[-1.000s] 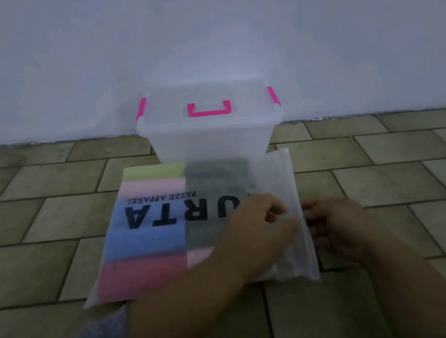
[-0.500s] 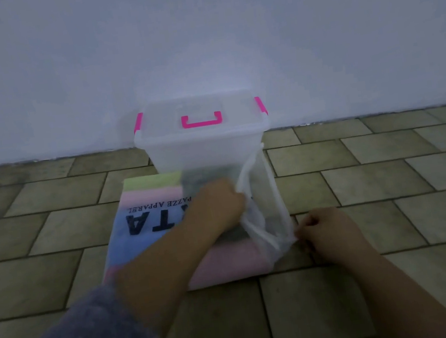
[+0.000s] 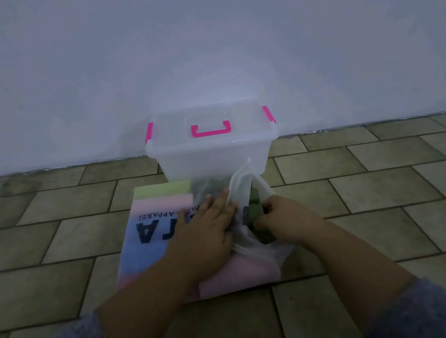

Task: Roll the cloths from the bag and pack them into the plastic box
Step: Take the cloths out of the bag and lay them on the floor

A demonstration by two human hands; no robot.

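Bag (image 3: 153, 253) now entered by right hand (image 3: 284, 223) (gripping green cloth (image 3: 256, 212)).

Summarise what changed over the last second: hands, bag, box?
The bag lay flat a second ago; its mouth has since been pulled open and now stands up. The left hand moved from that edge to press flat on the bag. The right hand moved into the mouth and now pinches a green cloth. Unchanged: the plastic box stays behind the bag with its lid on, and the bag stays on the floor.
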